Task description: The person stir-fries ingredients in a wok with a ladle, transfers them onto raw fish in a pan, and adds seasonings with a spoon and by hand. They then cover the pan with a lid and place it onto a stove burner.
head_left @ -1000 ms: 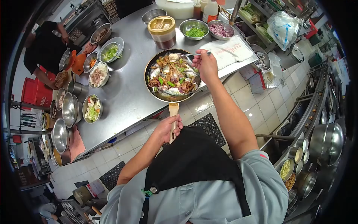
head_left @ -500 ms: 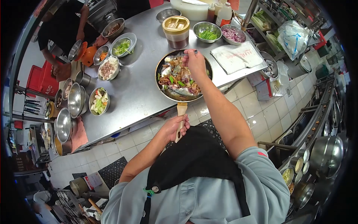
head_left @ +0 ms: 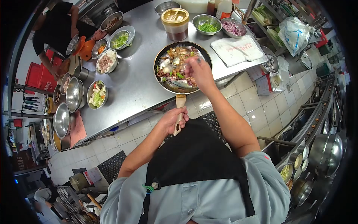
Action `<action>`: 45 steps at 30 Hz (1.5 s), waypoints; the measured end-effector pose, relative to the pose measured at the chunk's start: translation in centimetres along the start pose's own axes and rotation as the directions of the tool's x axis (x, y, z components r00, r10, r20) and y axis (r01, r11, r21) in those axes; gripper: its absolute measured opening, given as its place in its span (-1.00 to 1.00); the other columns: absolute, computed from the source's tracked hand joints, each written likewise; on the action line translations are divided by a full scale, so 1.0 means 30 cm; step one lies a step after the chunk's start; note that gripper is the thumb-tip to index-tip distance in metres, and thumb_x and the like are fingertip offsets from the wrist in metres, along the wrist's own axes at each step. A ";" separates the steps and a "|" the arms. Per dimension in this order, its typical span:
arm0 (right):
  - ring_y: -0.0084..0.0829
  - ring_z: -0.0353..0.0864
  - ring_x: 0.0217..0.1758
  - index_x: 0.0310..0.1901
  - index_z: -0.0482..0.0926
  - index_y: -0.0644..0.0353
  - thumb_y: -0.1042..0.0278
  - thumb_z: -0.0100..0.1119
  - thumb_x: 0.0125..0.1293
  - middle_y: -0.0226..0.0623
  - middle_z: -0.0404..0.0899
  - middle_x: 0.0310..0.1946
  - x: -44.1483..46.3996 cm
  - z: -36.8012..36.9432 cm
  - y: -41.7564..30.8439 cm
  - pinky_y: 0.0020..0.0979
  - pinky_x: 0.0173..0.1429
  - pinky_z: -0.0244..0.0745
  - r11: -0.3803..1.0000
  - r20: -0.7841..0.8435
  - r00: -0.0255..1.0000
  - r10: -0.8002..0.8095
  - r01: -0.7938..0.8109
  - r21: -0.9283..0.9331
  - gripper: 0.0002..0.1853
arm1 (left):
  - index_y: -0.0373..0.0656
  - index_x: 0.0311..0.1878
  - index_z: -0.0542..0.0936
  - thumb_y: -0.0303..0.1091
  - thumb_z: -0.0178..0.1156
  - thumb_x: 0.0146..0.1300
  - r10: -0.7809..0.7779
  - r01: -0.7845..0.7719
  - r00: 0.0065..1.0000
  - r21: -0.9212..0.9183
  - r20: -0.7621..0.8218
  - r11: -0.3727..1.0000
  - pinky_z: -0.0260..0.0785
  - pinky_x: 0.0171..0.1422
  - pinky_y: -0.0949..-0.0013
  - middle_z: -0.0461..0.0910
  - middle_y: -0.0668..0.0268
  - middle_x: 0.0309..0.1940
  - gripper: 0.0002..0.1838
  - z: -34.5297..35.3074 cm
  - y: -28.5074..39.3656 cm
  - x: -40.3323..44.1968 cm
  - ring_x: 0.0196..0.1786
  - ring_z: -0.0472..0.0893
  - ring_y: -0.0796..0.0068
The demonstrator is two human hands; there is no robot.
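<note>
Working the pan [head_left: 203, 52]: we judge the step as turning or arranging the food [head_left: 175, 63] in it — silvery pieces, fish by the look, with browned and green bits.
Pan place: at the near edge of the steel counter [head_left: 130, 82], handle [head_left: 180, 101] jutting out toward the apron; we can't tell if its base rests fully.
Left hand [head_left: 175, 120]: clamped around the handle.
Right hand [head_left: 199, 72]: over the pan's right side, fingers drawn together, it seems on a utensil [head_left: 198, 60]; we see only a dark end, the working end is hidden.
Next move: calls, we think, for a firm left grip and small, light right-hand strokes, so pieces stay inside the rim.
Pan count: one, with one handle.
Hand count: two on the job, one per side.
Tub count: one gold-lidded tub [head_left: 175, 24], just beyond the pan.
Right-side filled bowls: two by the tub — green-strip bowl [head_left: 206, 33], purple-onion bowl [head_left: 234, 36].
Mixed-vegetable bowl [head_left: 101, 106]: one, left of the pan, well apart.
Cloth count: one folded white cloth [head_left: 237, 50], right of the pan.
Metal bowls far left: overlapping, we can't count them surely.
</note>
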State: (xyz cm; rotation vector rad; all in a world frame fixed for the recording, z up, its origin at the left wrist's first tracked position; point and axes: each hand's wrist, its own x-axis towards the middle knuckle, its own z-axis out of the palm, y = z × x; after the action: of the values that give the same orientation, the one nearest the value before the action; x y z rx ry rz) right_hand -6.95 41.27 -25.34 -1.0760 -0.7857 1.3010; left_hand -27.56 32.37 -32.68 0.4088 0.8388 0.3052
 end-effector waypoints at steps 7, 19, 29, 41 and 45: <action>-0.55 0.61 -0.33 0.04 0.60 0.35 0.30 0.02 0.63 -0.32 0.64 -0.31 -0.140 -0.107 -0.027 -0.47 -0.17 0.59 0.962 0.146 0.988 -0.046 0.083 -0.258 -0.73 | -0.05 -0.14 0.52 -0.13 0.12 0.54 -0.018 0.018 1.000 -0.036 0.006 0.999 0.36 -0.52 0.41 0.59 0.34 -0.46 -0.79 0.012 0.006 -0.016 -0.62 0.43 0.60; -0.60 0.49 -0.55 -0.12 0.59 0.20 0.06 -0.02 0.66 -0.45 0.48 -0.51 -1.325 -1.102 -0.509 -0.51 -0.47 0.46 0.746 -0.786 -0.151 -0.599 0.251 -0.617 -0.64 | -0.09 -0.12 0.59 -0.03 0.01 0.61 -0.068 0.072 0.997 -0.093 0.045 0.993 0.38 -0.48 0.37 0.55 0.34 -0.44 -0.66 -0.006 -0.002 0.076 -0.64 0.41 0.52; -0.47 0.65 -0.47 -0.10 0.57 0.27 0.21 -0.05 0.60 -0.27 0.61 -0.42 -1.952 -1.788 -0.264 -0.39 -0.45 0.58 0.899 -0.710 -0.569 -0.415 -0.137 -0.416 -0.71 | -0.10 -0.19 0.61 -0.02 0.05 0.59 -0.019 -0.007 0.973 -0.115 -0.230 0.993 0.33 -0.50 0.40 0.57 0.34 -0.39 -0.64 0.141 -0.034 0.122 -0.60 0.36 0.53; -0.44 0.61 -0.52 -0.02 0.53 0.35 0.26 -0.13 0.63 -0.27 0.56 -0.45 -1.988 -1.794 -0.239 -0.40 -0.50 0.64 0.856 -0.836 -0.525 -0.161 0.347 -0.383 -0.69 | -0.09 -0.23 0.58 0.01 0.10 0.57 0.059 -0.127 0.923 -0.154 -0.380 0.980 0.33 -0.45 0.40 0.56 0.34 -0.40 -0.63 0.257 -0.060 0.117 -0.57 0.35 0.55; -0.45 0.62 -0.51 0.00 0.53 0.33 0.26 -0.13 0.61 -0.29 0.57 -0.44 -1.983 -1.730 -0.263 -0.40 -0.47 0.65 0.852 -0.844 -0.517 -0.145 0.368 -0.372 -0.69 | -0.08 -0.23 0.58 0.02 0.11 0.56 0.028 -0.056 0.966 -0.103 -0.258 0.993 0.32 -0.47 0.40 0.55 0.35 -0.44 -0.63 0.151 -0.043 0.149 -0.58 0.38 0.56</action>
State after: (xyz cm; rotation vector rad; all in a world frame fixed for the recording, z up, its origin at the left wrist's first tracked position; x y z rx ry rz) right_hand 35.31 -25.79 -28.79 -1.2268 0.5384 -0.5389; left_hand -21.13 32.06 -33.47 0.2883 1.0619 0.4480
